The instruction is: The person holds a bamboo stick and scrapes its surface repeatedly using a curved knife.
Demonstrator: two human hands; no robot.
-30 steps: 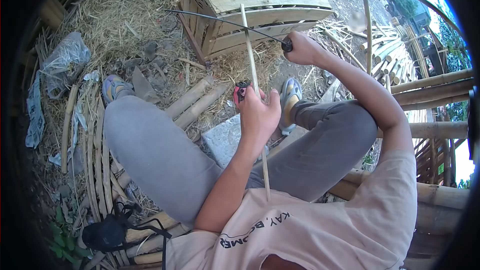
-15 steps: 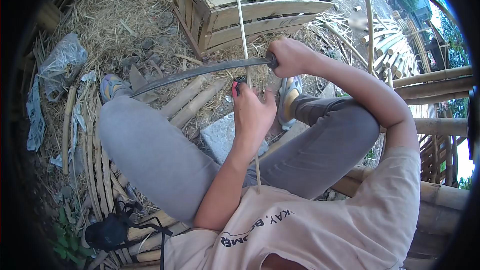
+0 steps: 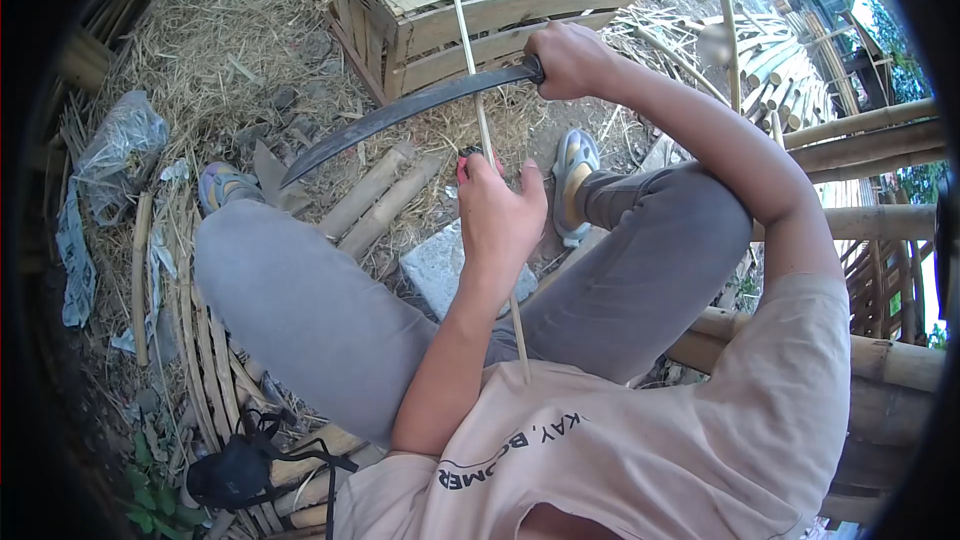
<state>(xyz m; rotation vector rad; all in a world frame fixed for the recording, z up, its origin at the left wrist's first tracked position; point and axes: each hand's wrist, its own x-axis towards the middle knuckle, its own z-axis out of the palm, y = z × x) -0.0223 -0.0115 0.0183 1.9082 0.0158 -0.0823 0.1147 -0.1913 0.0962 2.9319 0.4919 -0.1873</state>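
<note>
My right hand is closed round the handle of a long curved machete, whose dark blade points left. The blade crosses a thin bamboo strip and appears to touch it. The strip runs from beside the crate down to my shirt front. Below the blade, my left hand grips the strip, its thumb held out to the side. A small red and black item shows at the left fingers; its kind is unclear.
A slatted wooden crate stands ahead. Between my feet lie a pale stone block and cut bamboo pieces. Bamboo poles flank my right side. To the left are a plastic bag and a black bag-like item.
My right hand and the machete have moved up and away along the bamboo strip. The strip's far end has shifted slightly left. My left hand stays in nearly the same place.
</note>
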